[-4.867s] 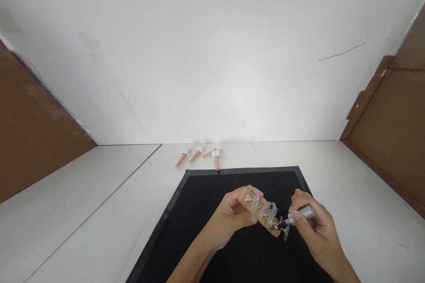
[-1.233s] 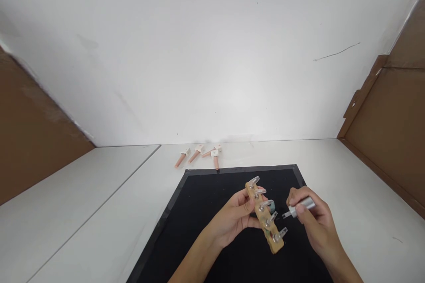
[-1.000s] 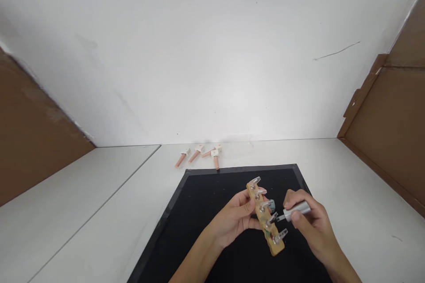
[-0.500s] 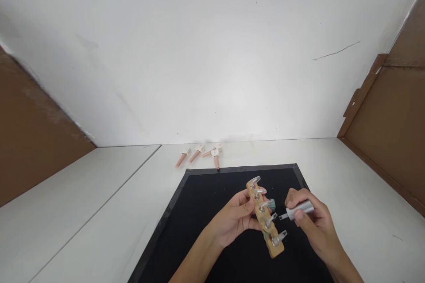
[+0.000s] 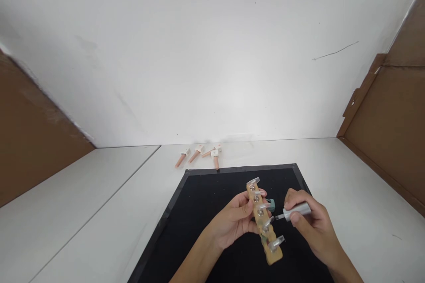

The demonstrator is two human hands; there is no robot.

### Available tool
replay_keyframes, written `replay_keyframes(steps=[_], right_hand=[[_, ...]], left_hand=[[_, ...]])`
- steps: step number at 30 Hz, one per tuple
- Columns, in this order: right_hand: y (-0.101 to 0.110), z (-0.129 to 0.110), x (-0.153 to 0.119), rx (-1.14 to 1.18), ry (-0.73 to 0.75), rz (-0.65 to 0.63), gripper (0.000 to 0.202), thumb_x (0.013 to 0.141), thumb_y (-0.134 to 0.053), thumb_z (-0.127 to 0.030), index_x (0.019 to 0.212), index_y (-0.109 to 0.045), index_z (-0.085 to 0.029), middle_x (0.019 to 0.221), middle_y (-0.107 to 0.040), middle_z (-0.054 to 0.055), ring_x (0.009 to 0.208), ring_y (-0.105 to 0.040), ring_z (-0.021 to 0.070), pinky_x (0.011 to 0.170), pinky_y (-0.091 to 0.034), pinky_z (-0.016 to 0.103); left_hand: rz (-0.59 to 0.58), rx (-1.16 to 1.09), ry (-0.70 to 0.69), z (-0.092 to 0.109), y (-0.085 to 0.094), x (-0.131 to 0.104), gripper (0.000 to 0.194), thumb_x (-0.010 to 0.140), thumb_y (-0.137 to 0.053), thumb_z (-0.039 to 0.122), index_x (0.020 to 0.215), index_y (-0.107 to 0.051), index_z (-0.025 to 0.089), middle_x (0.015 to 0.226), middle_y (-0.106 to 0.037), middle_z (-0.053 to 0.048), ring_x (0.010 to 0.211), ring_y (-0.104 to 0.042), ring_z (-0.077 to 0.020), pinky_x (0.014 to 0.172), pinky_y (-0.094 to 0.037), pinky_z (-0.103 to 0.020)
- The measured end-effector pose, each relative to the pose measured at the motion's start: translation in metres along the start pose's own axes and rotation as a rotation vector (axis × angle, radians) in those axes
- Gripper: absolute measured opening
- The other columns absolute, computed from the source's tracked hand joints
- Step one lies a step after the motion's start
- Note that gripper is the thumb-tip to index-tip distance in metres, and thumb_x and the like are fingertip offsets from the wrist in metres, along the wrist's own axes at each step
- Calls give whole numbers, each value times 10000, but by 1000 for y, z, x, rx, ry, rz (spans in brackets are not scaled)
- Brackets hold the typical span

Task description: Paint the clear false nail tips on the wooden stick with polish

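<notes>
My left hand (image 5: 234, 221) is wrapped round a tan wooden holder (image 5: 274, 256), which slants down to the right over the black mat. Several clear nail tips stand out from metal studs along the holder, the lowest nail tip (image 5: 276, 242) near its bottom end. Between the fingers and thumb of my right hand (image 5: 310, 219) is a silver-capped brush (image 5: 298, 212). Its dark bristle end points left, right beside the second nail tip from the bottom; whether they touch is unclear. A teal bottle (image 5: 271, 205), partly hidden, sits behind the holder near my left fingertips.
Several small bottles with pinkish handles and white square ends (image 5: 215, 159) lie behind the far edge of the black mat (image 5: 186, 203). A white wall (image 5: 212, 53) rises beyond the white table (image 5: 109, 203). Brown cardboard panels (image 5: 392, 115) stand at both sides.
The brush in my right hand has moved slightly left, closer to the nail tip. The holder in my left hand has tilted a little, its lower end shifting down and left.
</notes>
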State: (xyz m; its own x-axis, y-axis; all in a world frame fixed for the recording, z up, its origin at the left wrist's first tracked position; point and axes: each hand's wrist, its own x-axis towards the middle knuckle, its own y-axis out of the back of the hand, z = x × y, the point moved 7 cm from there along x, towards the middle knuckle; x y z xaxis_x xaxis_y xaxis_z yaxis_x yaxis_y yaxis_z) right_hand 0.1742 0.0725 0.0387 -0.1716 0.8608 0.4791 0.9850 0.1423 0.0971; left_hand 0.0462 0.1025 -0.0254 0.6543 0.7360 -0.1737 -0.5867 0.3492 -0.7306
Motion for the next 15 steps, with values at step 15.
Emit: replay_keyframes(steps=[15], right_hand=[[-5, 4, 1, 159, -74, -1, 239, 825, -588, -450, 781, -616, -217, 629, -452, -21, 496, -356, 109, 461, -299, 227]], left_hand=[[-56, 18, 2, 0, -1, -2, 292, 683, -702, 238, 949, -630, 141, 809, -651, -35, 731, -647, -147, 602, -500, -237]])
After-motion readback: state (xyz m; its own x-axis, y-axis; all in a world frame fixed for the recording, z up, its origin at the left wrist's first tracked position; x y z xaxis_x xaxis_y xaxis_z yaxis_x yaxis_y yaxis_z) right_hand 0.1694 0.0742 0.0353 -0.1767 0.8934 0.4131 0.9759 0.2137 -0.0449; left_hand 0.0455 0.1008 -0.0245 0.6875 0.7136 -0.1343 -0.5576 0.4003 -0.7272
